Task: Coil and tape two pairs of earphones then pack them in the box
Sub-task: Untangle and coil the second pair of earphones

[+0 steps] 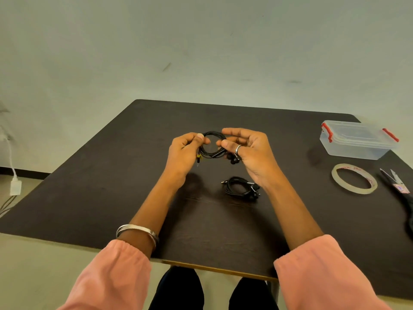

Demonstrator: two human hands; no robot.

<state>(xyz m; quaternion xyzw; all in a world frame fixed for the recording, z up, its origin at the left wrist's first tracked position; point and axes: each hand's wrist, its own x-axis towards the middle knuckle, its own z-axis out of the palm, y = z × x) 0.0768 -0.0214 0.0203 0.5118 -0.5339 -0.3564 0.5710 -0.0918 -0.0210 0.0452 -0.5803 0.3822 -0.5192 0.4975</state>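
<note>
At the far left, around nine o'clock from the table's middle, I see a white power adapter (15,187) hanging on its white cable (10,153) against the wall, off the dark brown table (93,186); a silver bangle (137,231) sits on the left forearm just above the pink sleeve (116,278). My left hand (185,151) is raised above the table's centre, thumb and forefinger pinching the left side of the coiled black earphones (212,144); the plug end with a yellow band (198,156) dangles below that pinch. My right hand (248,146), a ring (238,149) on one finger, pinches the coil's right side between thumb and forefinger, the other fingers loosely curled; the earbuds (233,158) hang beneath it. At six o'clock from the held coil, well apart from it, the second pair of black earphones (242,189) lies bundled on the table, just beside the right wrist. Towards two o'clock stands the clear plastic box (355,142) with red latches, its lid on; at three o'clock the tape roll (354,179) lies flat; just to its right lie the black-handled scissors (400,189), near the table's edge.
</note>
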